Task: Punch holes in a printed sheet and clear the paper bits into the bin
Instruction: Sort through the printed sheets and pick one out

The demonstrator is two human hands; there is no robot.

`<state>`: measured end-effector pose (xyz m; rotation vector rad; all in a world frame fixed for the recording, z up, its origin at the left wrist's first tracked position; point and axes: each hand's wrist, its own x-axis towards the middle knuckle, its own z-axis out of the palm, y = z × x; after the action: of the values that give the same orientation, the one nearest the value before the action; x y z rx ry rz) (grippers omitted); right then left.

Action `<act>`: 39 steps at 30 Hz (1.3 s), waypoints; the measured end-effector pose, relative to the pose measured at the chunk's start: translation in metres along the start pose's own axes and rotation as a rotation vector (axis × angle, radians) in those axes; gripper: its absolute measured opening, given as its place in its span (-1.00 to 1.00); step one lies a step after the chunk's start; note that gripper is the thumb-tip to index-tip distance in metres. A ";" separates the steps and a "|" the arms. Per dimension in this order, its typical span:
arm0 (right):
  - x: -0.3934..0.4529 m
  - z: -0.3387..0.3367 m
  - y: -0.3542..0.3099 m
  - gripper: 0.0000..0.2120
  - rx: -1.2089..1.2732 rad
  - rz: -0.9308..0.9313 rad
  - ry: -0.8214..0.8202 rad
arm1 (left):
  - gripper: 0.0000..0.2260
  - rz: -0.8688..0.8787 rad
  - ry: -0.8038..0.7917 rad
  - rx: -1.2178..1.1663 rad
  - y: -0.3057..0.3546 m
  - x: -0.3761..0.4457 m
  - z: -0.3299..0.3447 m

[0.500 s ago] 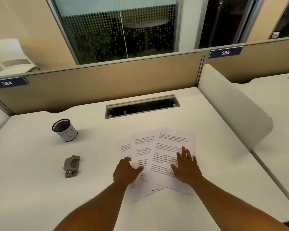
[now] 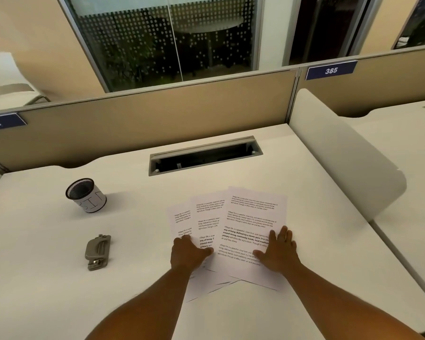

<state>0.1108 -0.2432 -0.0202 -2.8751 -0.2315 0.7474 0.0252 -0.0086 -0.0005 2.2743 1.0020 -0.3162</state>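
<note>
While both palms rest flat and spread on the fanned printed sheets (image 2: pixel 253 231), right hand (image 2: pixel 279 252) has slid rightward, left hand (image 2: pixel 188 253) barely; punch (image 2: pixel 98 252) and bin (image 2: pixel 86 195) lie untouched leftward. Punching not begun.

sheets (image 2: pixel 253 217): 3 | hole punch (image 2: pixel 98 252): 1 | bin (image 2: pixel 86 195): 1 | hands (image 2: pixel 189 253): 2

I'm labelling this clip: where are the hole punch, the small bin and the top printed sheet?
hole punch (image 2: pixel 98 252), head view, middle of its grey lever.
small bin (image 2: pixel 93 200), head view, its white labelled side.
top printed sheet (image 2: pixel 253 218), head view, bare printed area above the right hand.
</note>
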 end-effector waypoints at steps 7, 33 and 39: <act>0.009 0.003 -0.008 -0.08 -0.022 -0.132 -0.032 | -0.20 -0.035 0.018 -0.116 0.011 0.004 0.002; 0.010 -0.003 -0.032 -0.21 0.358 -0.107 0.089 | -0.79 0.088 -0.122 -0.567 0.016 0.014 -0.002; 0.015 -0.019 -0.039 -0.28 0.735 0.019 0.207 | -0.84 0.098 -0.181 -0.712 0.016 0.017 -0.018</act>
<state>0.1288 -0.2046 -0.0031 -2.2236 0.0873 0.4089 0.0480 0.0044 0.0125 1.6082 0.7482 -0.0934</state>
